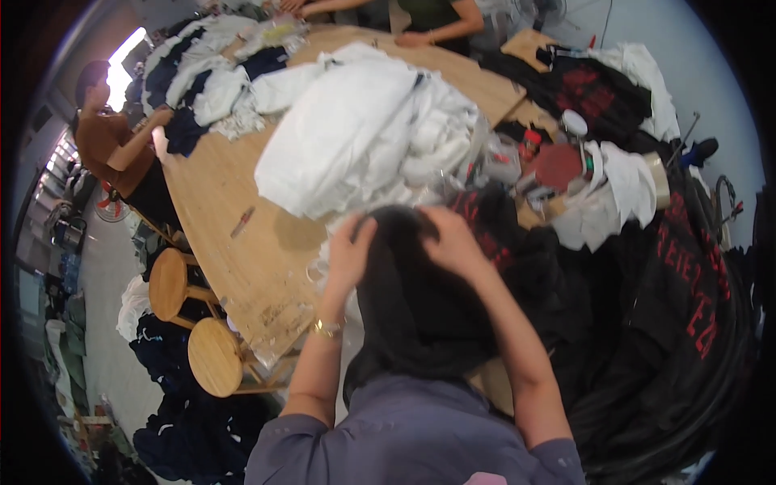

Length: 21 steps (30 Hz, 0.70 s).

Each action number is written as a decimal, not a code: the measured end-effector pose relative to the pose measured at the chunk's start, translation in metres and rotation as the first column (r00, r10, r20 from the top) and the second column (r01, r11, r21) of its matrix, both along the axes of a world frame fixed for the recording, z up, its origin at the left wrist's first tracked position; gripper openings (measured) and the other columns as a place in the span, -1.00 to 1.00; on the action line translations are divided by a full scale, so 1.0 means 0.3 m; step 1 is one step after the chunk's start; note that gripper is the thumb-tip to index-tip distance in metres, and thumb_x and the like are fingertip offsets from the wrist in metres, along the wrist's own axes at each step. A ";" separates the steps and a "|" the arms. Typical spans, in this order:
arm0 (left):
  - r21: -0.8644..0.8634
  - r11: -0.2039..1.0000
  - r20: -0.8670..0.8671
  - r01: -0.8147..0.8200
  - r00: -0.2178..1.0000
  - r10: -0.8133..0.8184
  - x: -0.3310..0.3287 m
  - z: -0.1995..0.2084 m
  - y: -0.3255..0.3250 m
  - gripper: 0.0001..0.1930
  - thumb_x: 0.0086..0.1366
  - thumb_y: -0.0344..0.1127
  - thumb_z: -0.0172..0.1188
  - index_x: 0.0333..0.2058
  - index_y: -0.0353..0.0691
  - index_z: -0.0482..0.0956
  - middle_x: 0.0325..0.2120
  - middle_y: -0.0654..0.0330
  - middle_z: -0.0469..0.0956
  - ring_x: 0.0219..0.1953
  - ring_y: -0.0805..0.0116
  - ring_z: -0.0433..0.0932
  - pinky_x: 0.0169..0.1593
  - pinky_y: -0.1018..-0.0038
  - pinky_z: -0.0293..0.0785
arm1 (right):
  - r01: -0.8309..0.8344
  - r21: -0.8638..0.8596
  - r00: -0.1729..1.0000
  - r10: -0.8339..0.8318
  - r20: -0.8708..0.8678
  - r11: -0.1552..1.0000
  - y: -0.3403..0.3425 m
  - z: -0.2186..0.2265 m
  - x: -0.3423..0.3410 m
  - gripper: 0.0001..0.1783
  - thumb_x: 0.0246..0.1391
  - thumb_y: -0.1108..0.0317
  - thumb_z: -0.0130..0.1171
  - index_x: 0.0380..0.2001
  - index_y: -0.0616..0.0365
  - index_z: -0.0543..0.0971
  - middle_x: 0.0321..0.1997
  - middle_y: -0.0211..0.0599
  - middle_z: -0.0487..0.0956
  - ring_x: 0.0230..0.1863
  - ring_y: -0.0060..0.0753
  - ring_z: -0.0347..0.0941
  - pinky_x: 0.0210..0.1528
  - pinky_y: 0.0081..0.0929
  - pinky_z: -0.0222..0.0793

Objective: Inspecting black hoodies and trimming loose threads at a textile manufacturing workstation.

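A thick black garment (pixel 416 299) hangs from my two hands, its lower part draped down against my front. At its upper left edge, my left hand (pixel 352 249) is closed on the cloth, thumb toward the middle. My right hand (pixel 454 245) grips the upper right edge, with the fingertips partly hidden behind the fabric. A rounded fold of the garment stands up between the hands. Just beyond them, a big heap of white garments (pixel 347 129) lies on the wooden table (pixel 206 194). Beside my right forearm are more black garments with red print (pixel 517 234).
Two round wooden stools (pixel 171 284) stand along the table's left side. A small thread snipper (pixel 242 222) lies on the tabletop. A red-lidded jar (pixel 530 141) and containers clutter the right. One co-worker (pixel 121 137) handles dark cloth at left; others' arms (pixel 453 28) show across the table.
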<state>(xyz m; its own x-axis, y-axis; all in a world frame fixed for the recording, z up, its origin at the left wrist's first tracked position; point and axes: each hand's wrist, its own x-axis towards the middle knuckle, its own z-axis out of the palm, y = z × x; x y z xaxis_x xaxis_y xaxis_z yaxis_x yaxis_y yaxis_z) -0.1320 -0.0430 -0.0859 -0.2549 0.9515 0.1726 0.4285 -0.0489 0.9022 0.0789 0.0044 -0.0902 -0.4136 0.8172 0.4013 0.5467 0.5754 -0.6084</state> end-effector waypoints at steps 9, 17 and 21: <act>-0.089 0.995 -0.085 -0.048 0.996 0.041 -0.188 -0.005 0.015 -0.69 0.21 -0.21 0.22 -0.23 -0.38 0.54 -0.46 0.13 0.58 -0.46 0.49 0.47 -0.35 0.53 0.40 | -0.121 -0.323 0.976 0.053 -0.213 0.939 -0.248 0.219 0.169 -0.65 -0.08 0.36 0.29 -0.18 0.22 0.54 -0.15 -0.18 0.55 -0.03 -0.15 0.45 -0.01 -0.38 0.35; -0.305 0.874 0.208 0.378 0.922 -0.326 -0.144 0.048 -0.106 -0.62 0.22 -0.18 0.25 -0.13 -0.40 0.50 -0.35 0.25 0.58 -0.33 0.59 0.46 -0.21 0.59 0.42 | 0.122 0.149 0.848 -0.181 0.498 0.981 -0.413 0.114 0.311 -0.40 -0.22 0.35 0.34 0.01 0.05 0.46 0.13 -0.10 0.32 0.25 0.01 0.17 0.10 -0.19 0.18; 0.170 0.985 -0.512 -0.038 0.851 0.122 0.001 0.138 -0.076 -0.19 -0.06 -0.18 0.45 0.16 -0.22 0.27 0.08 -0.05 0.34 0.15 0.03 0.29 0.18 0.24 0.22 | 0.303 0.208 0.823 -0.365 0.435 0.930 -0.370 0.087 0.308 -0.29 -0.22 0.27 0.36 0.09 0.08 0.39 0.16 -0.12 0.30 0.27 0.00 0.13 0.14 -0.20 0.10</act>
